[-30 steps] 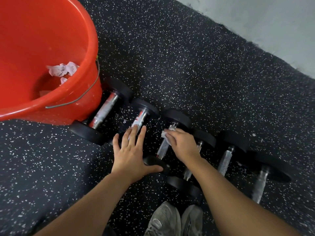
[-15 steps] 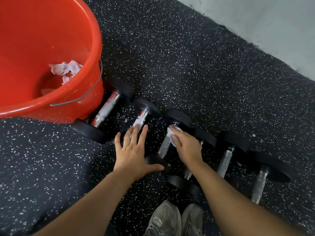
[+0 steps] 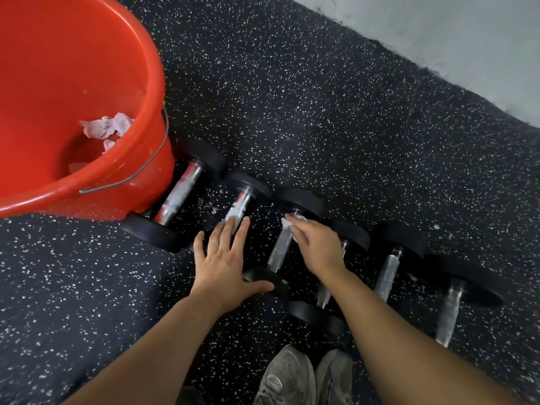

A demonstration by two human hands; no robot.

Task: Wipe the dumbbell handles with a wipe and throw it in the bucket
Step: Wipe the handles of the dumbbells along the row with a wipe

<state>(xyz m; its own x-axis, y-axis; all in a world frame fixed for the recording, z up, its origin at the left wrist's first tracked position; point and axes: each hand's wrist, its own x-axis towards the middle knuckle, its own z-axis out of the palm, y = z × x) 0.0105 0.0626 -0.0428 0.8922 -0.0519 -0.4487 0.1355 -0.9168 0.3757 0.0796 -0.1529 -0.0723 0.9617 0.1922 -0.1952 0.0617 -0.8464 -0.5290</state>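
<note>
Wipe (image 3: 293, 226) sits pinched under your right hand (image 3: 317, 248) at the far end of the third dumbbell's handle (image 3: 279, 249). Your left hand (image 3: 223, 258) lies flat and spread, thumb on that dumbbell's near plate (image 3: 267, 277). Bucket (image 3: 122, 197) stands far left.

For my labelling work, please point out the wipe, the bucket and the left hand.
wipe (image 3: 292, 222), head view, white edge beyond the fingertips.
bucket (image 3: 159, 83), head view, right rim.
left hand (image 3: 223, 258), head view, back of hand.
</note>
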